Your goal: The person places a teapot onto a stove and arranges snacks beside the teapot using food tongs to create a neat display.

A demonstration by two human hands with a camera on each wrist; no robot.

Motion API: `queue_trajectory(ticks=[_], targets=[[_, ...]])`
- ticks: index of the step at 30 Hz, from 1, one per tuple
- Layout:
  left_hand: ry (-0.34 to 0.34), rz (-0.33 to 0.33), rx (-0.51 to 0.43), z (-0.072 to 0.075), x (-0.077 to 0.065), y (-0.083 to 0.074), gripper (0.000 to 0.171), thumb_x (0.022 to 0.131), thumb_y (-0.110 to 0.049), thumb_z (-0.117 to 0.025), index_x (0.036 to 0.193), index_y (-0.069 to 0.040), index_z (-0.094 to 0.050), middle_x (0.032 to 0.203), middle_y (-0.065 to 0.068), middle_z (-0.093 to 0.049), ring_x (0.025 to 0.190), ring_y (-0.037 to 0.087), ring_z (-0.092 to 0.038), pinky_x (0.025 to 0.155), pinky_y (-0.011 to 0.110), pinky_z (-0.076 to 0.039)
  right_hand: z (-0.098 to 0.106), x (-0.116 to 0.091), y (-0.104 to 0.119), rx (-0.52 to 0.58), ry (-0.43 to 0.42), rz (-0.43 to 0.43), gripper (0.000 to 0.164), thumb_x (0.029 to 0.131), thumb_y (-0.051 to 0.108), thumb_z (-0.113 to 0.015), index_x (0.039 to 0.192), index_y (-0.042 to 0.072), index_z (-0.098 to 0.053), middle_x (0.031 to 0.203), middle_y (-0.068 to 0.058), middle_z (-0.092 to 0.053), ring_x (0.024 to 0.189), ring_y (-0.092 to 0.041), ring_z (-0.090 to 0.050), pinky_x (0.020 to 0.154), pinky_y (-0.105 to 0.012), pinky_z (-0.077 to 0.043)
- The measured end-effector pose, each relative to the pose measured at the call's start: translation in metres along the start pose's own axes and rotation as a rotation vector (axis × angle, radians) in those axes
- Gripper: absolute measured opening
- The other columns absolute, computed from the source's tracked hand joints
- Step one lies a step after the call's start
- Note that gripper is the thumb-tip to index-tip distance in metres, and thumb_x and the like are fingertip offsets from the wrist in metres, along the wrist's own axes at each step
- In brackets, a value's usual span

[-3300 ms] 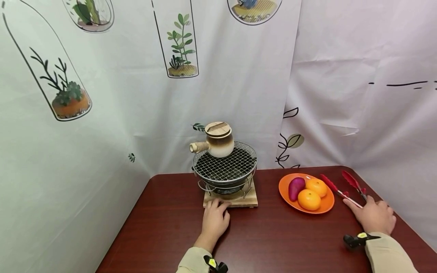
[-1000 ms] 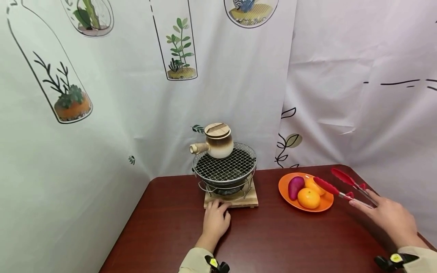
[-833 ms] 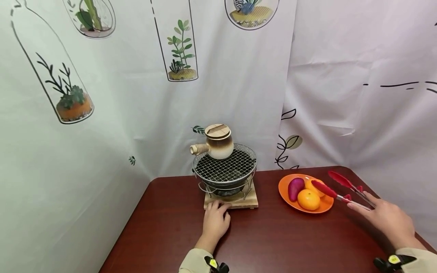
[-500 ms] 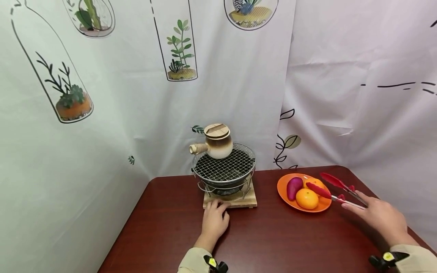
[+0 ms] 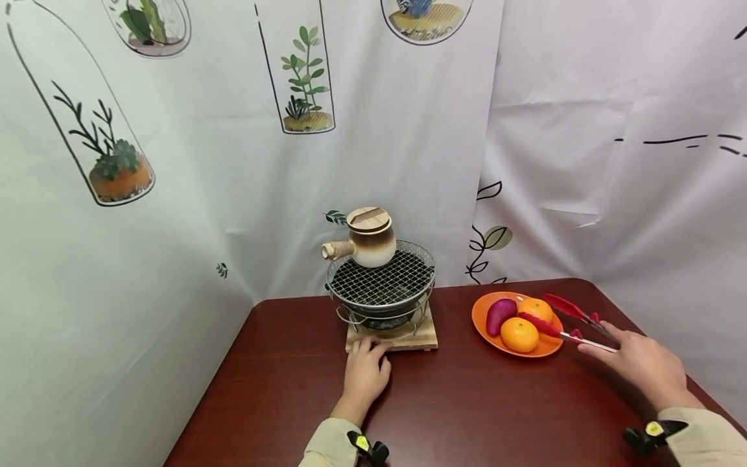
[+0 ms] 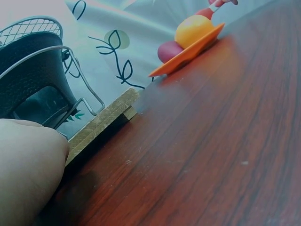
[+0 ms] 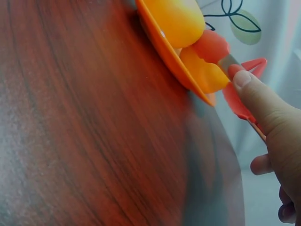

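Note:
In the head view my right hand (image 5: pixel 644 366) holds red-tipped metal tongs (image 5: pixel 543 326), their arms spread apart. The near tip overlaps the space between the rear orange (image 5: pixel 533 307) and the front orange (image 5: pixel 519 335); the far tip is behind the rear one. Whether the tips touch the fruit I cannot tell. Both oranges and a purple sweet potato (image 5: pixel 500 316) lie on an orange plate (image 5: pixel 478 324). My left hand (image 5: pixel 366 376) rests its fingers on the front edge of a wooden board (image 5: pixel 428 337). A round grill (image 5: pixel 382 282) stands on that board.
A lidded clay pot (image 5: pixel 373 250) with a side handle sits on the back left of the grill mesh. Printed white cloth (image 5: pixel 408 162) hangs behind the dark red table (image 5: pixel 455 408) and along both sides.
My right hand has lifted the tongs off the table and brought them left, so their tips are now over the plate around the rear orange. The left hand stays on the board's edge.

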State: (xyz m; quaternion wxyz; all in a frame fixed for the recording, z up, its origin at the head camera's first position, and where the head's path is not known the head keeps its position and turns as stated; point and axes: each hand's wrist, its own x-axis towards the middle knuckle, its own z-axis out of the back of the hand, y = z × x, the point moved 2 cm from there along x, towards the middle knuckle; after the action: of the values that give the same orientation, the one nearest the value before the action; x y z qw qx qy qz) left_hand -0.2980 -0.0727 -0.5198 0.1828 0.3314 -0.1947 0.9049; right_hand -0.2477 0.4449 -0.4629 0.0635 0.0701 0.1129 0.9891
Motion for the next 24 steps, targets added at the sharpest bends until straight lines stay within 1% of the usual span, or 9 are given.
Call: queue_trajectory(ticks=[4, 7, 13, 18, 24], targets=[[-0.006, -0.001, -0.001, 0.0003, -0.0005, -0.0002, 0.028, 0.079, -0.009, -0.068, 0.103, -0.019, -0.078, 0.104, 0.006, -0.064, 0.094, 0.03, -0.057, 0.083, 0.049, -0.048, -0.0026, -0.0003, 0.0007, 0.002, 0.012, 0.004, 0.107, 0.081, 0.081, -0.055, 0.146, -0.003, -0.044, 0.122, -0.042, -0.052, 0.094, -0.056, -0.054, 0.056, -0.058, -0.046], [0.005, 0.008, -0.007, 0.0006, -0.0003, -0.0003, 0.028, 0.079, -0.01, -0.068, 0.104, -0.019, -0.078, 0.105, 0.006, -0.064, 0.095, 0.03, -0.057, 0.084, 0.049, -0.048, -0.0052, -0.0004, 0.0008, 0.002, 0.004, 0.009, 0.107, 0.08, 0.082, -0.055, 0.145, -0.002, -0.046, 0.122, -0.041, -0.053, 0.094, -0.055, -0.054, 0.054, -0.056, -0.046], [0.012, 0.013, -0.006, 0.0014, -0.0001, -0.0005, 0.028, 0.079, -0.01, -0.068, 0.104, -0.019, -0.078, 0.105, 0.006, -0.064, 0.095, 0.03, -0.057, 0.084, 0.05, -0.048, -0.008, 0.0004, 0.0015, -0.001, -0.004, 0.024, 0.106, 0.078, 0.084, -0.055, 0.144, 0.001, -0.049, 0.121, -0.041, -0.055, 0.094, -0.055, -0.056, 0.054, -0.057, -0.045], [0.019, 0.013, -0.013, 0.0013, -0.0002, -0.0005, 0.028, 0.08, -0.012, -0.067, 0.105, -0.02, -0.078, 0.106, 0.006, -0.064, 0.096, 0.03, -0.057, 0.085, 0.05, -0.048, -0.0086, 0.0018, 0.0, -0.012, -0.004, 0.015, 0.107, 0.078, 0.085, -0.054, 0.143, 0.0, -0.05, 0.12, -0.041, -0.055, 0.093, -0.055, -0.056, 0.053, -0.057, -0.046], [0.0, 0.004, -0.002, 0.0004, -0.0005, -0.0003, 0.029, 0.078, -0.011, -0.067, 0.104, -0.02, -0.078, 0.105, 0.006, -0.064, 0.095, 0.029, -0.058, 0.083, 0.049, -0.048, -0.006, 0.0034, 0.0002, -0.011, 0.011, 0.016, 0.106, 0.08, 0.084, -0.052, 0.143, 0.0, -0.049, 0.12, -0.042, -0.055, 0.093, -0.055, -0.056, 0.052, -0.055, -0.045]])
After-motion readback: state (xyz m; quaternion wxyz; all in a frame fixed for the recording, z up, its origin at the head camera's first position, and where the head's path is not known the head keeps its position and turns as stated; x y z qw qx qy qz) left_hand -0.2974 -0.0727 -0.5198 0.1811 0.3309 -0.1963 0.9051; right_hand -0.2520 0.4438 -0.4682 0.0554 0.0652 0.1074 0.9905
